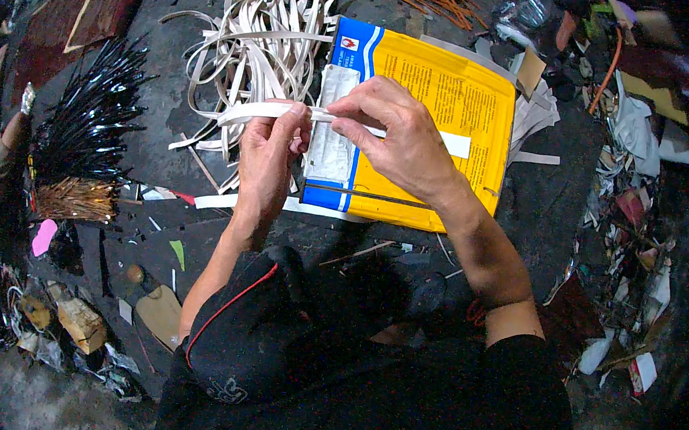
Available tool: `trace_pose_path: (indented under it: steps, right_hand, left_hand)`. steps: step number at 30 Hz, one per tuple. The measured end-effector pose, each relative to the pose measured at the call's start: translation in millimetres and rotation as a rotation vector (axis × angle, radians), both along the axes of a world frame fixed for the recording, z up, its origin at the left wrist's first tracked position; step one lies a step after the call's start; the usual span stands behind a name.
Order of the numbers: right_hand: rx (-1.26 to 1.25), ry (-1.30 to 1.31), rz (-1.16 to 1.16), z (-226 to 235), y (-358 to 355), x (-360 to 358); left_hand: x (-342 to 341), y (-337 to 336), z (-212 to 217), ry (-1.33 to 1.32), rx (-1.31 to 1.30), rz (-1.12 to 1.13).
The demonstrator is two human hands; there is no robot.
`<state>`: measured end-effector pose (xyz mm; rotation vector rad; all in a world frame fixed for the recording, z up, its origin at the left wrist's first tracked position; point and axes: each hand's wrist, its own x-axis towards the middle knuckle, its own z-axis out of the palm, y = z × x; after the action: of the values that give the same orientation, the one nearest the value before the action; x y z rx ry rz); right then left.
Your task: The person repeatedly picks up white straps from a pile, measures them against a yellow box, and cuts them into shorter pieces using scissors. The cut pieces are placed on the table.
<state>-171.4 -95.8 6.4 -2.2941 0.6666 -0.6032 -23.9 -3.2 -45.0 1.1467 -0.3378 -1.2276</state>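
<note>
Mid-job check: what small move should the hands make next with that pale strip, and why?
I'd probably have the right hand press the pale strip just beyond the left hand's grip, since that hand pinches it and the right fingertips sit close by, above the blue-and-yellow panel. Whether they have closed on it is unclear.

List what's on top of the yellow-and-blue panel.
A whitish pad, a thin dark strip and a white strip. Whatever lies behind the right hand is covered.

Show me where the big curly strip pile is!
In the head view, the pale strip pile lies left of the yellow board, just beyond the left hand.
</note>
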Motion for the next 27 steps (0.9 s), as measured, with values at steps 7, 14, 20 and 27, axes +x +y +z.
trace_pose_path:
  steps: [7, 14, 20, 27]
  right_hand:
    - [0.059, -0.016, -0.005, -4, 0, -3]
    - [-0.089, -0.060, 0.006, -12, 5, 0]
    - [-0.136, -0.084, 0.037, -16, 3, 1]
    - [-0.105, -0.077, 0.034, -15, 3, 4]
  left_hand:
    - [-1, 2, 2, -0.022, 0.104, -0.027]
    - [-2, -1, 0, -0.030, 0.067, -0.011]
    - [7, 1, -22, 0.138, 0.090, 0.020]
    - [15, -1, -35, 0.351, 0.008, 0.022]
